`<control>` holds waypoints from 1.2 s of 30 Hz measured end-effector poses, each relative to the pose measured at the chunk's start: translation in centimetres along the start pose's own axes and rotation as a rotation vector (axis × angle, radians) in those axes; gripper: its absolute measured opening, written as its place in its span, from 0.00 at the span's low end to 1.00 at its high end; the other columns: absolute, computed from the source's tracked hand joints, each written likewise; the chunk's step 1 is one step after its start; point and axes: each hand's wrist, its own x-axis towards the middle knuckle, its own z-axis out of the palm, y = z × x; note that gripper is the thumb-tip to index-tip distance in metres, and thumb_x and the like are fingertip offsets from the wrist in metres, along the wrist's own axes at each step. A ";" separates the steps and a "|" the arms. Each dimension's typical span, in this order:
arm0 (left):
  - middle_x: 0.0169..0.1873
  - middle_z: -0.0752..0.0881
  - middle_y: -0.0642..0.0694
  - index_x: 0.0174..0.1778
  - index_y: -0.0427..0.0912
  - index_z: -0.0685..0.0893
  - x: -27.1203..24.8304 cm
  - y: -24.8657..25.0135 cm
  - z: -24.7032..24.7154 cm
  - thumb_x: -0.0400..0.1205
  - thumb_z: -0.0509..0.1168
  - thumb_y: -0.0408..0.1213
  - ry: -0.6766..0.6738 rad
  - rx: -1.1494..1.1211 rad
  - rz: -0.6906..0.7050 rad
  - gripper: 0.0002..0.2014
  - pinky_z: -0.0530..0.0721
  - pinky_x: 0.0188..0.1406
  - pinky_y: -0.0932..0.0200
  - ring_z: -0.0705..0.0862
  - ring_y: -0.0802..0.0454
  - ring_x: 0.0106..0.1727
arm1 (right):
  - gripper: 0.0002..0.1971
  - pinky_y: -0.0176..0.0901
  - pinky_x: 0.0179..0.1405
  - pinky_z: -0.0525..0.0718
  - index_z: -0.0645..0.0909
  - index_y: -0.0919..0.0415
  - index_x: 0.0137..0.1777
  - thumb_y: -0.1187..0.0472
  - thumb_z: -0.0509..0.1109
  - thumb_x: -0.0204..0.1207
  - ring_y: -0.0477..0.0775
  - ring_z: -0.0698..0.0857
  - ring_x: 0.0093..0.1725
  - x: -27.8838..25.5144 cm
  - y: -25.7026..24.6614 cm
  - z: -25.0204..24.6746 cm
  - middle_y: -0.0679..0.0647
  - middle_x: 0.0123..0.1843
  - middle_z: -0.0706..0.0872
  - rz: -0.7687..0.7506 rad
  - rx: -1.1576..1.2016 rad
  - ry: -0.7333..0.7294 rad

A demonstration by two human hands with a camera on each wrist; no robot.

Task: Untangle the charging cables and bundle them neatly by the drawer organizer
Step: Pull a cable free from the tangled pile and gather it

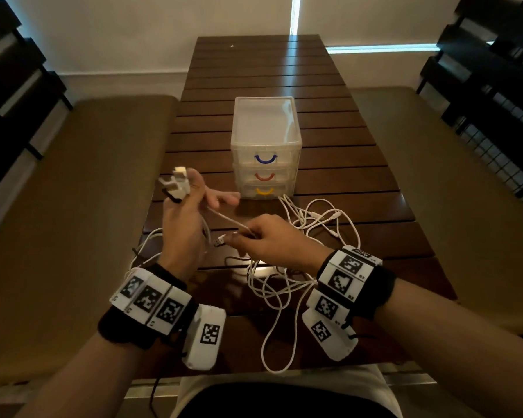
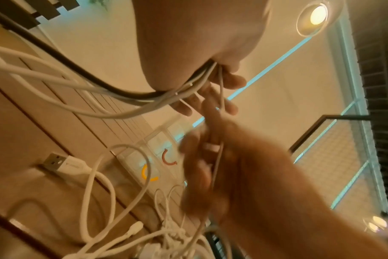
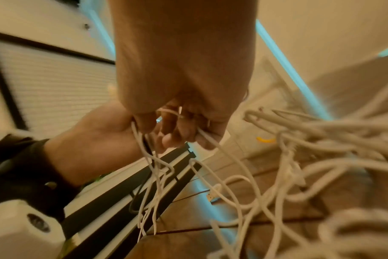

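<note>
Several white cables (image 1: 287, 285) sprawl mid-frame before the drawer organizer (image 1: 266, 146). Left hand (image 1: 183, 224) clutches gathered strands; right hand (image 1: 266, 239) pinches one. Best draw that strand out slowly, avoiding tightening knots.

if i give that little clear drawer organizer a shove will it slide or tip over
The drawer organizer looks like thin clear plastic with nothing visible inside, so it is probably light and would slide easily on the smooth wooden table. It stands three drawers tall on a small base, so a high push might tip it. Cables at its foot could snag it.
</note>
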 end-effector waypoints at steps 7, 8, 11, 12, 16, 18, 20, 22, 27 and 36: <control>0.14 0.66 0.50 0.28 0.40 0.77 0.8 1.7 -1.3 0.83 0.55 0.58 -0.080 0.146 0.062 0.27 0.62 0.17 0.63 0.61 0.54 0.15 | 0.26 0.48 0.32 0.76 0.81 0.54 0.32 0.37 0.59 0.84 0.46 0.75 0.26 0.2 1.3 -1.4 0.51 0.27 0.79 0.027 -0.212 -0.159; 0.14 0.67 0.49 0.27 0.40 0.78 0.7 1.7 -1.1 0.82 0.57 0.59 -0.082 0.205 0.072 0.27 0.62 0.17 0.64 0.62 0.54 0.15 | 0.26 0.48 0.34 0.78 0.82 0.55 0.35 0.37 0.58 0.84 0.47 0.77 0.28 0.5 1.4 -1.9 0.52 0.29 0.80 0.044 -0.258 -0.164; 0.14 0.72 0.48 0.25 0.41 0.81 0.4 1.1 -1.0 0.82 0.59 0.56 -0.093 0.350 0.121 0.26 0.64 0.17 0.61 0.67 0.53 0.16 | 0.28 0.51 0.40 0.84 0.83 0.56 0.38 0.34 0.57 0.83 0.52 0.83 0.33 0.9 2.5 -2.8 0.53 0.34 0.86 0.104 -0.356 -0.191; 0.16 0.76 0.47 0.25 0.42 0.82 0.3 1.0 -1.0 0.82 0.59 0.55 -0.103 0.400 0.136 0.25 0.67 0.17 0.61 0.70 0.54 0.17 | 0.29 0.52 0.41 0.85 0.83 0.56 0.37 0.33 0.56 0.82 0.53 0.85 0.33 0.9 2.8 -2.8 0.54 0.35 0.87 0.121 -0.370 -0.189; 0.36 0.90 0.58 0.44 0.52 0.92 0.1 -0.5 -0.8 0.84 0.66 0.42 -0.233 0.669 0.070 0.08 0.80 0.36 0.68 0.86 0.63 0.38 | 0.30 0.41 0.29 0.77 0.83 0.59 0.32 0.36 0.59 0.83 0.42 0.76 0.21 1.1 3.2 -2.5 0.50 0.26 0.82 0.137 -0.183 0.021; 0.43 0.91 0.59 0.53 0.57 0.90 0.1 -1.4 -0.7 0.84 0.67 0.42 -0.294 0.849 0.064 0.08 0.82 0.39 0.62 0.87 0.62 0.43 | 0.25 0.38 0.27 0.74 0.82 0.56 0.31 0.42 0.60 0.85 0.39 0.75 0.20 1.3 2.5 -2.4 0.47 0.25 0.81 0.111 -0.169 0.055; 0.35 0.88 0.56 0.43 0.53 0.90 0.0 -1.8 -0.4 0.84 0.65 0.41 -0.354 1.054 0.058 0.08 0.74 0.32 0.60 0.83 0.60 0.35 | 0.20 0.44 0.29 0.76 0.82 0.55 0.32 0.49 0.63 0.85 0.45 0.78 0.25 1.3 2.0 -2.4 0.50 0.27 0.83 0.080 -0.203 0.056; 0.28 0.84 0.54 0.32 0.51 0.84 -0.1 -1.9 -0.2 0.84 0.64 0.38 -0.365 1.176 0.044 0.14 0.68 0.28 0.64 0.79 0.60 0.30 | 0.18 0.47 0.29 0.76 0.81 0.53 0.32 0.49 0.65 0.83 0.48 0.78 0.26 1.2 1.9 -2.3 0.51 0.28 0.83 0.062 -0.255 0.054; 0.24 0.81 0.55 0.28 0.53 0.85 0.0 -0.7 -1.1 0.84 0.64 0.38 -0.275 1.155 0.078 0.17 0.66 0.24 0.67 0.77 0.58 0.27 | 0.26 0.45 0.28 0.74 0.82 0.55 0.33 0.35 0.60 0.82 0.48 0.77 0.26 0.6 3.0 -1.7 0.53 0.28 0.82 0.101 -0.295 -0.065; 0.22 0.79 0.58 0.35 0.47 0.85 0.2 0.8 -2.9 0.87 0.60 0.32 0.074 0.340 0.242 0.16 0.70 0.23 0.65 0.71 0.63 0.22 | 0.33 0.52 0.40 0.83 0.83 0.64 0.37 0.35 0.54 0.84 0.55 0.84 0.32 0.0 4.0 -2.3 0.57 0.32 0.86 0.139 -0.255 -0.104</control>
